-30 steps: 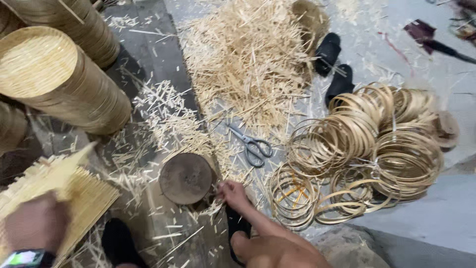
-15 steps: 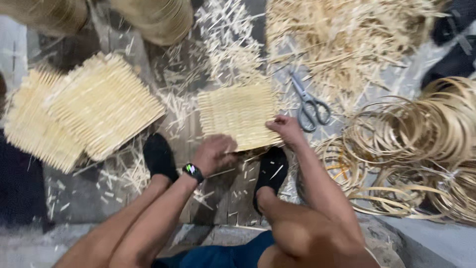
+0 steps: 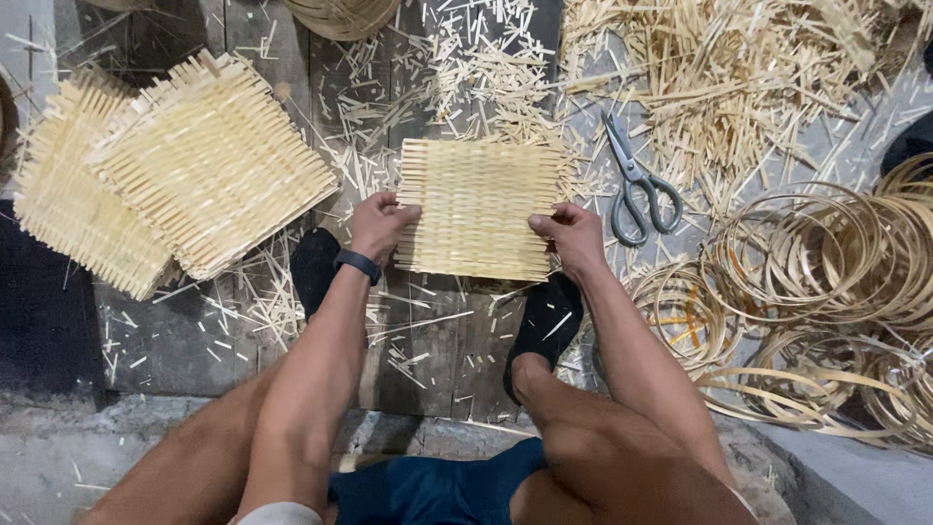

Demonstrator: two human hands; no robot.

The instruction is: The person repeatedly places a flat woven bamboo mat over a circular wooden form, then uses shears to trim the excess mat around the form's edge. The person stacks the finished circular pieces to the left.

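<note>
A square woven bamboo mat lies flat on the dark wooden floor between my feet. My left hand, with a black band on the wrist, grips the mat's left edge. My right hand grips its right edge. Both thumbs rest on top of the weave. My feet in black socks sit just below the mat's lower corners.
A stack of similar woven mats lies at the left. Grey scissors lie right of the mat. Loose bamboo slivers pile up at the top right. Many bamboo hoops lie at the right. A round basket shows at the top edge.
The view has swung left and down from the hoops and round baskets. Both hands now hold the mat by its two sides; before, they were only reaching onto it.
</note>
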